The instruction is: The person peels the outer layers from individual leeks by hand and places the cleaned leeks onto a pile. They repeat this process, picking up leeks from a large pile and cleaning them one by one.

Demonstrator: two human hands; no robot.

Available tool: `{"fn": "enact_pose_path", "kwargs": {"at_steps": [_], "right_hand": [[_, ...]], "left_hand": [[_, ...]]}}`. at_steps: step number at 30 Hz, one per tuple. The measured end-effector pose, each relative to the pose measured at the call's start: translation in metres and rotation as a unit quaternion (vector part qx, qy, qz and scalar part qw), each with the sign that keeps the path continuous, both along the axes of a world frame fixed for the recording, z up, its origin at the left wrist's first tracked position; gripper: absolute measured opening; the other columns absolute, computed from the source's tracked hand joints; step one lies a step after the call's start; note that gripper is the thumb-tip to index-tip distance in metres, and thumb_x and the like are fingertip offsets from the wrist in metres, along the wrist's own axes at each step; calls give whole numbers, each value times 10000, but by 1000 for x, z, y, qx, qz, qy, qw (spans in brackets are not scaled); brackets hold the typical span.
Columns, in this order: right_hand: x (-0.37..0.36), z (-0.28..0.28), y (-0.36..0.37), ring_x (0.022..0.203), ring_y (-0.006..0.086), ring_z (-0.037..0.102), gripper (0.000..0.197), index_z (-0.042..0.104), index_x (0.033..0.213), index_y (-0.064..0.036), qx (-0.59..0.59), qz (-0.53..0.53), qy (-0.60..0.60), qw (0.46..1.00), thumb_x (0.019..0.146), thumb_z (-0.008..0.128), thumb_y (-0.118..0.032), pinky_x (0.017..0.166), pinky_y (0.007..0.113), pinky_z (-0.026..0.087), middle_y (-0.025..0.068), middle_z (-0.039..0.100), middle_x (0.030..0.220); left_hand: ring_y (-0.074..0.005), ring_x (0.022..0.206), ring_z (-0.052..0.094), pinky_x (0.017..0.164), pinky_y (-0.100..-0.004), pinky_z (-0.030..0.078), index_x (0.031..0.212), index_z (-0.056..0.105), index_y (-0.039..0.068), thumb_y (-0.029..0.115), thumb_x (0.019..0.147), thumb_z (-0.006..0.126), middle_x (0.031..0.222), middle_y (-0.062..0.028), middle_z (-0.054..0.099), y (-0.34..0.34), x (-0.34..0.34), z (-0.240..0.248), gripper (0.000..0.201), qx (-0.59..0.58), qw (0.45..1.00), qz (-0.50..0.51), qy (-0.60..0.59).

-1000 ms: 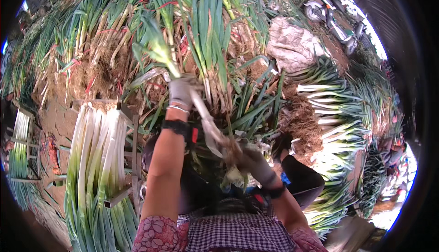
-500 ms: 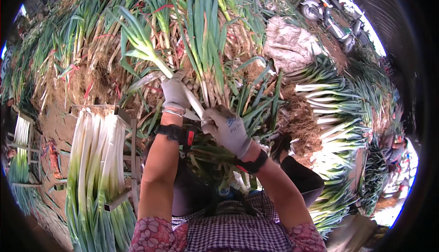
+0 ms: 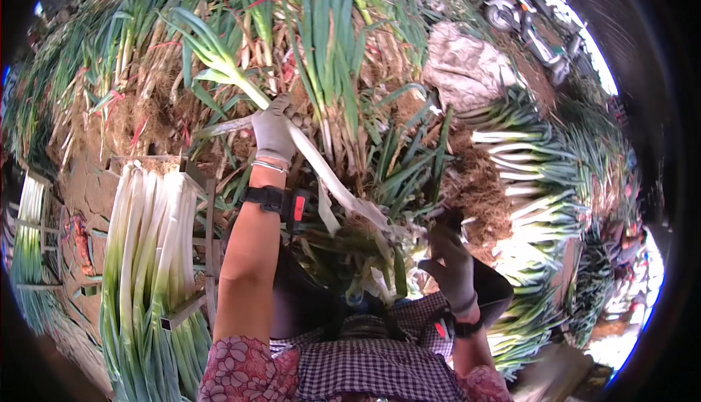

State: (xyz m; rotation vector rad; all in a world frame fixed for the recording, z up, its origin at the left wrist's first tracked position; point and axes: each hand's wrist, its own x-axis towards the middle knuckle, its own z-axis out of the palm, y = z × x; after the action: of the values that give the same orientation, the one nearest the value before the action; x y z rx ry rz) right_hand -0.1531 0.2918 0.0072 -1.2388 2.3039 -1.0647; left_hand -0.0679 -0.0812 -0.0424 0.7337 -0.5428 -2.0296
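My gloved left hand (image 3: pixel 274 130) is closed round the stalk of a leek (image 3: pixel 314 157). Its green leaves point to the upper left, and its white shank slants down to the right over my lap. Loose strips of peeled outer skin (image 3: pixel 327 212) hang beside the shank. My gloved right hand (image 3: pixel 450 267) is low on the right, off the leek, with thumb and fingers apart and nothing visible in them. Limp leaves and peelings (image 3: pixel 380 263) lie under the leek's lower end.
On the left, a metal rack (image 3: pixel 212 256) holds a stack of cleaned leeks (image 3: pixel 150 241). Unpeeled leeks (image 3: pixel 328 51) with tangled roots spread ahead. A row of white-stemmed leeks (image 3: pixel 540 205) lies at right, below a crumpled sack (image 3: pixel 467 70). A scooter (image 3: pixel 537 37) stands farther off.
My right hand has let go of the leek's lower end and moved down to the right. A strip of skin now trails from the shank. My left hand keeps its grip, slightly higher.
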Motion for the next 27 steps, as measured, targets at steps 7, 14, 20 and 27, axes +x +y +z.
{"fn": "enact_pose_path", "kwargs": {"at_steps": [7, 14, 20, 27], "right_hand": [[1, -18, -98, 817, 266, 649, 252, 655, 975, -92, -75, 86, 100, 988, 729, 707, -74, 658, 334, 518, 98, 645, 928], [-20, -27, 46, 966, 225, 640, 276, 671, 993, -29, 62, 19, -2, 998, 728, 735, -78, 764, 307, 534, 118, 663, 1028], [-2, -42, -89, 1084, 172, 548, 807, 364, 1409, -62, -78, 162, -216, 960, 718, 779, -107, 830, 313, 502, 128, 468, 1375], [4, -85, -81, 853, 123, 581, 462, 510, 1254, 6, -70, 99, -340, 933, 894, 627, -258, 748, 265, 472, 53, 623, 1021]], "left_hand": [[-175, 438, 441, 432, -353, 455, 859, 493, 58, 57, 854, 581, 630, -33, 455, 12, -5, 1, 88, 53, 999, -2, 12], [-173, 486, 496, 448, -356, 473, 706, 466, 136, 211, 889, 568, 582, 1, 437, -8, 0, 7, 222, 6, 1000, 7, -8], [-130, 529, 507, 564, -318, 491, 805, 510, 130, 228, 924, 555, 558, 38, 433, 19, -18, -19, 160, 5, 975, -79, 207], [-120, 485, 474, 600, -306, 494, 833, 534, 135, 189, 938, 526, 551, 58, 427, 4, -13, -18, 119, 8, 966, -97, 238]]}}
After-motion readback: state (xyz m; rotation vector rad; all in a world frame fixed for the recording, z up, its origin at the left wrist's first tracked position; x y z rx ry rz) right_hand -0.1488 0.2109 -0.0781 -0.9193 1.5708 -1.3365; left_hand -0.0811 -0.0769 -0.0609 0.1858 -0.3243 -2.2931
